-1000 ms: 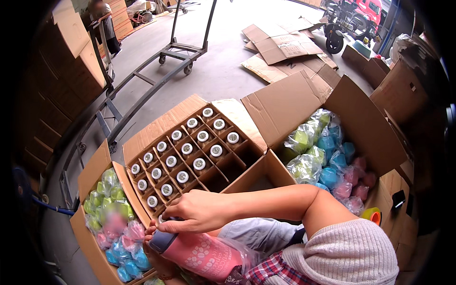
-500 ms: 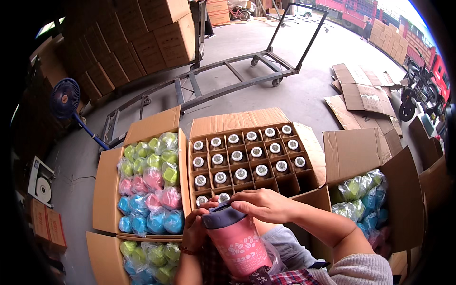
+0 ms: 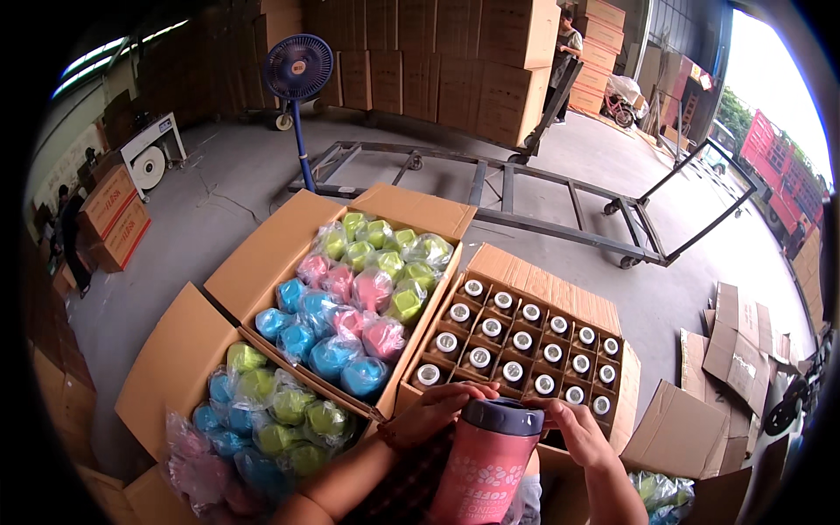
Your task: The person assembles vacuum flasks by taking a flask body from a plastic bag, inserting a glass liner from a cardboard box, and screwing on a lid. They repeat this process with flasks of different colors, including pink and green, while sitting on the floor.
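A pink travel mug (image 3: pixel 479 477) with pale printed patterns stands close to me, tilted slightly. Its dark navy lid (image 3: pixel 503 416) is on top. My left hand (image 3: pixel 437 415) curls around the lid's left and far side, some fingertips hidden behind it. On the other side, my right hand (image 3: pixel 577 430) has its fingers bent against the lid's right edge. Just beyond, a divided carton (image 3: pixel 623 385) holds rows of bottles with white-rimmed tops (image 3: pixel 522 340). The mug's base runs out of the lower edge.
Cartons of bagged green, pink and blue cups (image 3: pixel 372 289) stand at left, with another bagged group (image 3: pixel 262 411) nearer. A blue fan (image 3: pixel 298 68), a metal trolley (image 3: pixel 499 210) and stacked boxes (image 3: pixel 420 83) lie beyond. Flattened cardboard (image 3: pixel 739 350) is at right. A person (image 3: pixel 564 57) stands far back.
My view has swung left, so the cartons appear farther right. My right hand has shifted from across the lid's top to its right side. My left hand stays at the lid.
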Action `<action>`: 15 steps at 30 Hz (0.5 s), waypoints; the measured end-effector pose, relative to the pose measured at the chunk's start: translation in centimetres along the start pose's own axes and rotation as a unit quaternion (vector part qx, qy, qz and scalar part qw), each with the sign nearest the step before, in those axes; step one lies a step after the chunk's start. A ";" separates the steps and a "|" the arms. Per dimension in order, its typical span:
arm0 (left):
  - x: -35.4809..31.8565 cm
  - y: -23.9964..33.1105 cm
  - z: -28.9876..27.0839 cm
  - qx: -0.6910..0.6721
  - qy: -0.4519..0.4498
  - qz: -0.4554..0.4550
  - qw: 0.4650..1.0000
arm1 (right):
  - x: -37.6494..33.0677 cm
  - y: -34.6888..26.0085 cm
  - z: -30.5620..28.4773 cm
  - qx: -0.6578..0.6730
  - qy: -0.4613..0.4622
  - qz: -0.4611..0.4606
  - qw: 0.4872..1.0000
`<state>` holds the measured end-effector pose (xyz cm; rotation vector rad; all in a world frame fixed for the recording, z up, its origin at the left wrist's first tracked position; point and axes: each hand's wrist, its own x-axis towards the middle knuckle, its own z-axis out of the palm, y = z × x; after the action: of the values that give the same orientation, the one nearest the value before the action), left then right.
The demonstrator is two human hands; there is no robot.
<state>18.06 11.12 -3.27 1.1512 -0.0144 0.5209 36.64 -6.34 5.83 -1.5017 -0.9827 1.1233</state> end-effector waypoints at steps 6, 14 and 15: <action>4.1 3.6 10.1 0.514 0.058 0.200 0.832 | 6.0 7.5 1.3 0.391 0.014 -0.057 0.918; 1.0 0.1 -0.7 0.075 -0.026 0.071 0.994 | -0.2 1.2 0.0 -0.023 0.091 0.024 0.995; 0.7 0.0 -0.7 0.038 -0.011 0.041 0.998 | -0.3 1.1 -0.8 -0.051 0.086 0.025 0.995</action>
<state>18.48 12.00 -3.40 1.2346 -0.0616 0.5845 37.39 -7.02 4.86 -1.6835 -0.8986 0.9722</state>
